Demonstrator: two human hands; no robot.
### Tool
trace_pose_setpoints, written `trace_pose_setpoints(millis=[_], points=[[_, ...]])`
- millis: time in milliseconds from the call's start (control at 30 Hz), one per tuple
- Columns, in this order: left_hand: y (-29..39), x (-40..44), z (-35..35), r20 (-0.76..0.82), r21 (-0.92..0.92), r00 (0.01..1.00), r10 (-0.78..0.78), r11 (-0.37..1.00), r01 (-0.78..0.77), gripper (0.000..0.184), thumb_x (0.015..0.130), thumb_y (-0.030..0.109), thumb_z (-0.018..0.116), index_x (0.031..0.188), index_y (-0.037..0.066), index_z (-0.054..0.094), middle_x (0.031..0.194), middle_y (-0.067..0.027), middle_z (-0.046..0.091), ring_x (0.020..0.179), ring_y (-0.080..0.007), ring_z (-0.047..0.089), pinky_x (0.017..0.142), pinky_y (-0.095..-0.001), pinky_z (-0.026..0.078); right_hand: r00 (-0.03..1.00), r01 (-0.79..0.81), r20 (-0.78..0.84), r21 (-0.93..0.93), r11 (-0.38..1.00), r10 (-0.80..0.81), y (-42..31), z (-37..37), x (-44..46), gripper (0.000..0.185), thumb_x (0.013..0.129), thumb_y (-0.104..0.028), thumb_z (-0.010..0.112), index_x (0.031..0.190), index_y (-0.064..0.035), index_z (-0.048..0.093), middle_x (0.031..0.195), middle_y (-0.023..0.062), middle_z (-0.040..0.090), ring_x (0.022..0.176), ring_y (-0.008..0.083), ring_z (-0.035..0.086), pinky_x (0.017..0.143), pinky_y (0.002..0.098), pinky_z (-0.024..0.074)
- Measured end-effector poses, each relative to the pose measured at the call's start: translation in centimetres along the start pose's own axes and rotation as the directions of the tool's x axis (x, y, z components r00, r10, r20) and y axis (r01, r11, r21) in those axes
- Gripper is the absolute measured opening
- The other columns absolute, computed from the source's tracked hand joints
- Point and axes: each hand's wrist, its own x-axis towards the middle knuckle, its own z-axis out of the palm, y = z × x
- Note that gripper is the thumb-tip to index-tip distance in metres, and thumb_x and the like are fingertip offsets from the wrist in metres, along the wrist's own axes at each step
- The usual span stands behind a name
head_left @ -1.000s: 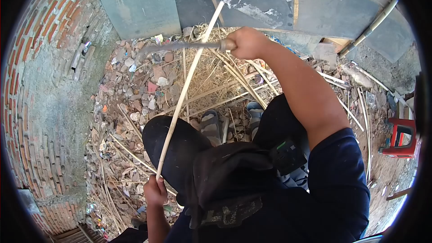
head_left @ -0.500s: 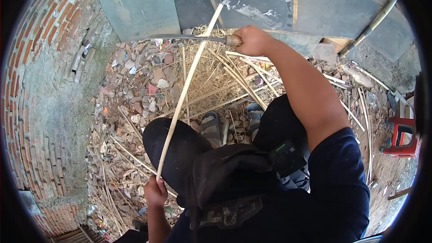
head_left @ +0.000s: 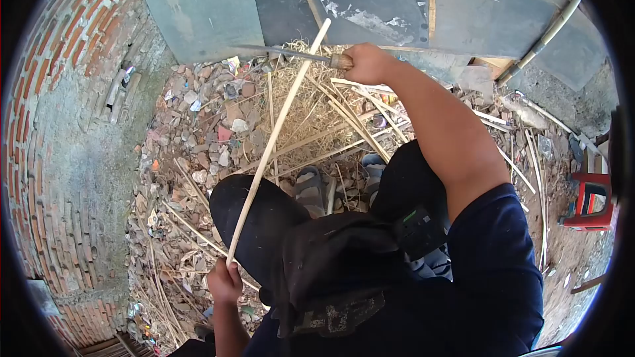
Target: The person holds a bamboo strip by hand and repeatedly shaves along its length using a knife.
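Observation:
A long pale wooden strip runs diagonally from the lower left up past my knee, with its top end in front of the dark panels. My left hand is closed round its lower end. Up at the top centre, my right hand grips the wooden handle of a long knife. The blade points left and crosses the strip near its upper end. Whether blade and strip touch cannot be made out for certain. The strip passes over my left knee.
Stone rubble covers the ground, with straw-like shavings and several loose strips near my sandals. A brick wall stands at left, grey-blue panels in front, and a red stool at right.
The strip's top end has dropped slightly, and its lower end has shifted a little left with my left hand. The blade has tilted, its tip now higher.

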Motion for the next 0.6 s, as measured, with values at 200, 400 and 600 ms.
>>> trace_pose_setpoints(millis=[200,400,600], points=[[-0.1,-0.2,0.7,0.036,-0.065,0.999,-0.033,0.997,0.035,0.031,0.103,0.031,0.05,0.091,0.003,0.055,0.062,-0.0206,0.058,0.06,-0.0477,0.06,0.053,-0.0525,0.045,0.976,0.208,-0.077,0.014,0.978,-0.206,-2.3,-1.0,-2.1,0.02,0.076,-0.02,0.067,0.092,-0.0087,0.07,0.084,0.017,0.071,0.082,0.0361,0.069,0.075,0.0466,0.0535],[-0.6,0.2,0.0,0.036,0.001,0.999,-0.033,0.999,0.033,0.03,0.1,0.03,0.054,0.094,0.001,0.059,0.064,-0.0235,0.06,0.06,-0.049,0.06,0.054,-0.0565,0.046,0.989,-0.138,-0.041,0.095,0.986,0.143,0.7,-1.2,-0.9,0.034,0.074,-0.025,0.067,0.098,-0.0006,0.072,0.097,0.0244,0.072,0.093,0.0395,0.07,0.085,0.0483,0.0537],[0.3,-0.1,-0.6,0.041,-0.002,0.999,-0.008,1.0,0.008,0.029,0.1,0.029,0.054,0.087,0.003,0.055,0.062,-0.0233,0.058,0.058,-0.0488,0.06,0.052,-0.055,0.045,0.988,0.153,0.02,0.028,0.988,-0.154,-2.0,-1.2,-1.7,0.022,0.076,-0.017,0.066,0.094,-0.006,0.07,0.084,0.0173,0.071,0.08,0.0353,0.069,0.079,0.0471,0.0545]])
